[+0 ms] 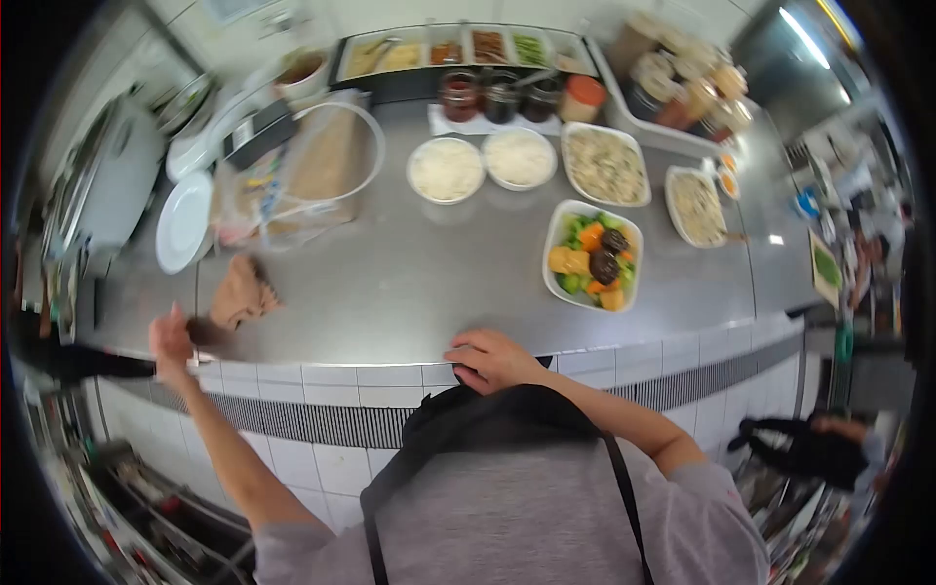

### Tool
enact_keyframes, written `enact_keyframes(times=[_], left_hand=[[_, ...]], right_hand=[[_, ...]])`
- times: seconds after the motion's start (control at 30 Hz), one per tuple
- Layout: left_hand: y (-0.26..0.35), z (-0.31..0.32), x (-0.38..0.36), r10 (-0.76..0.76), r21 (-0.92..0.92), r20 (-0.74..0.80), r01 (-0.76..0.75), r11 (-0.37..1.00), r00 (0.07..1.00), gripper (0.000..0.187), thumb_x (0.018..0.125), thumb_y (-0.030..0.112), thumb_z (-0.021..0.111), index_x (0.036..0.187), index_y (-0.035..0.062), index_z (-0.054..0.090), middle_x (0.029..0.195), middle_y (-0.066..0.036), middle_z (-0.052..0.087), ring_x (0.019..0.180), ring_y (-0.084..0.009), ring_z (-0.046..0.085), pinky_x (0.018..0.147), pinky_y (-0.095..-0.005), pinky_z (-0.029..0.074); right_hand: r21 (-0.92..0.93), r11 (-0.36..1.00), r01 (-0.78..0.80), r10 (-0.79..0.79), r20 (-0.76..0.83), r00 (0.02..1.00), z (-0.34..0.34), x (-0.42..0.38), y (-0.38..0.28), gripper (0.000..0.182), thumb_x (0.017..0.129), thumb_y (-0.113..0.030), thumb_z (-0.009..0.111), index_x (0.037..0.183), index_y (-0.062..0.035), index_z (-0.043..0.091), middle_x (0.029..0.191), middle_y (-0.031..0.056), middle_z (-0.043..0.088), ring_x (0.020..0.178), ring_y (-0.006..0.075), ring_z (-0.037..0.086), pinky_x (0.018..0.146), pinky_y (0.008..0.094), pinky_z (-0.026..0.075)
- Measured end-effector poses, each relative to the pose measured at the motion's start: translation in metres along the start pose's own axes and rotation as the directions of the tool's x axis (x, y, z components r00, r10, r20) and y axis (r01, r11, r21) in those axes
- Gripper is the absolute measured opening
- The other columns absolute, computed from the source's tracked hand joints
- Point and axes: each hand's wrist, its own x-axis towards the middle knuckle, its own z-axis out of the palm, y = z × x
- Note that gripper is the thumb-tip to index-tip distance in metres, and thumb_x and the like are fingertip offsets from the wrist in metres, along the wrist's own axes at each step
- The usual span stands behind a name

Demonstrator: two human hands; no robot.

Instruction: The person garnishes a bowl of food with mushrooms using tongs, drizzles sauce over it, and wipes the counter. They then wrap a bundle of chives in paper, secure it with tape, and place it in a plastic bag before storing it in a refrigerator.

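Note:
At the counter's front left edge is my left hand (172, 343), its fingers curled in and the thumb pointing up; what it holds, if anything, is hidden. A crumpled brown cloth (242, 292) lies just beyond it, apart from the fingers. My right hand (495, 359) rests at the front edge of the steel counter (390, 292), in front of the black apron (487, 414), its fingers loosely bent and a little apart. Ahead and to its right stands a white square bowl (549, 278) of broccoli, orange chunks and dark brown pieces.
Two bowls of white rice (446, 170) and two dishes of pale creamy food (604, 164) stand farther back. Behind them are sauce jars (459, 96) and a topping tray (429, 76). Plastic bags (302, 180) and white plates (185, 222) sit left. Another person (829, 448) is at far right.

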Motion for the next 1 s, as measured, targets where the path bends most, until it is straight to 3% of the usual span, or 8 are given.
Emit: enact_keyframes(times=[0.03, 0.17, 0.33, 0.47, 0.57, 0.7, 0.8, 1.0], left_hand=[[0.089, 0.007, -0.044, -0.365, -0.386, -0.054, 0.318, 0.866, 0.929, 0.055, 0.087, 0.047, 0.044, 0.109, -0.0006, 0.057, 0.095, -0.011, 0.064, 0.082, -0.0211, 0.063, 0.068, -0.0342, 0.051], [0.221, 0.034, -0.136, -0.168, -0.176, 0.536, 0.304, 0.936, 0.828, 0.047, 0.089, 0.037, 0.047, 0.115, -0.0016, 0.053, 0.108, -0.011, 0.060, 0.093, -0.0200, 0.060, 0.081, -0.0323, 0.048], [0.347, 0.171, -0.242, 0.138, -0.171, 0.973, 0.173, 0.970, 0.187, 0.020, 0.078, 0.012, 0.062, 0.090, -0.0042, 0.059, 0.085, -0.008, 0.063, 0.077, -0.0119, 0.057, 0.068, -0.0268, 0.047], [0.355, 0.233, -0.256, 0.177, -0.215, 0.976, 0.499, 0.839, 0.123, 0.026, 0.085, 0.020, 0.056, 0.101, 0.0005, 0.057, 0.082, -0.009, 0.062, 0.075, -0.0136, 0.059, 0.066, -0.0269, 0.049], [0.360, 0.282, -0.267, 0.078, -0.065, 0.997, 0.693, 0.718, 0.014, 0.039, 0.088, 0.027, 0.051, 0.121, 0.0065, 0.045, 0.089, -0.012, 0.061, 0.077, -0.0170, 0.061, 0.066, -0.0298, 0.051], [0.389, 0.329, -0.288, -0.005, 0.111, 0.990, 0.738, 0.665, -0.143, 0.061, 0.090, 0.027, 0.045, 0.140, 0.0164, 0.012, 0.103, -0.018, 0.058, 0.081, -0.0233, 0.062, 0.069, -0.0341, 0.052], [0.407, 0.345, -0.296, 0.012, 0.089, 0.992, 0.766, 0.637, -0.125, 0.064, 0.090, 0.023, 0.042, 0.141, 0.0212, 0.003, 0.109, -0.018, 0.055, 0.083, -0.0269, 0.063, 0.068, -0.0344, 0.053], [0.398, 0.361, -0.295, 0.071, 0.093, 0.982, 0.777, 0.623, -0.174, 0.055, 0.089, 0.016, 0.039, 0.140, 0.0184, 0.016, 0.114, -0.015, 0.054, 0.082, -0.0294, 0.064, 0.069, -0.0333, 0.055]], right_hand=[[0.069, 0.997, 0.042, -0.040, -0.021, 0.999, 0.000, 0.004, -0.002, 0.029, 0.074, -0.010, 0.064, 0.102, -0.0094, 0.059, 0.104, 0.0094, 0.054, 0.092, 0.0281, 0.055, 0.078, 0.0354, 0.047], [0.308, 0.949, -0.060, 0.073, -0.031, 0.997, 0.003, 0.025, -0.030, 0.031, 0.075, -0.013, 0.065, 0.105, -0.0088, 0.058, 0.105, 0.0088, 0.054, 0.094, 0.0259, 0.056, 0.079, 0.0335, 0.047], [0.668, 0.654, -0.356, 0.513, -0.046, 0.857, -0.022, 0.025, -0.043, 0.025, 0.081, -0.020, 0.060, 0.100, -0.0050, 0.059, 0.090, 0.0088, 0.061, 0.080, 0.0146, 0.059, 0.070, 0.0278, 0.047], [0.510, 0.708, -0.489, 0.524, 0.085, 0.847, -0.091, -0.056, -0.022, 0.024, 0.079, -0.026, 0.063, 0.085, -0.0030, 0.062, 0.068, 0.0027, 0.058, 0.068, 0.0115, 0.055, 0.062, 0.0248, 0.045], [0.791, 0.552, -0.262, 0.650, -0.213, 0.729, -0.120, -0.118, -0.007, 0.022, 0.079, -0.023, 0.061, 0.085, -0.0021, 0.060, 0.075, 0.0032, 0.058, 0.070, 0.0104, 0.054, 0.061, 0.0269, 0.046], [0.659, 0.522, -0.542, 0.839, -0.512, 0.185, -0.179, -0.109, 0.015, 0.027, 0.082, -0.026, 0.057, 0.089, -0.0002, 0.055, 0.081, 0.0101, 0.058, 0.073, 0.0172, 0.056, 0.064, 0.0305, 0.046], [0.090, 0.518, -0.850, 0.592, -0.756, 0.280, -0.199, -0.102, 0.085, 0.031, 0.083, -0.030, 0.057, 0.089, 0.0005, 0.053, 0.084, 0.0197, 0.058, 0.076, 0.0331, 0.057, 0.069, 0.0364, 0.045], [0.378, 0.696, -0.611, 0.652, -0.689, 0.317, -0.188, -0.052, 0.156, 0.029, 0.081, -0.028, 0.059, 0.092, -0.0018, 0.055, 0.085, 0.0142, 0.059, 0.081, 0.0274, 0.057, 0.073, 0.0328, 0.045]])
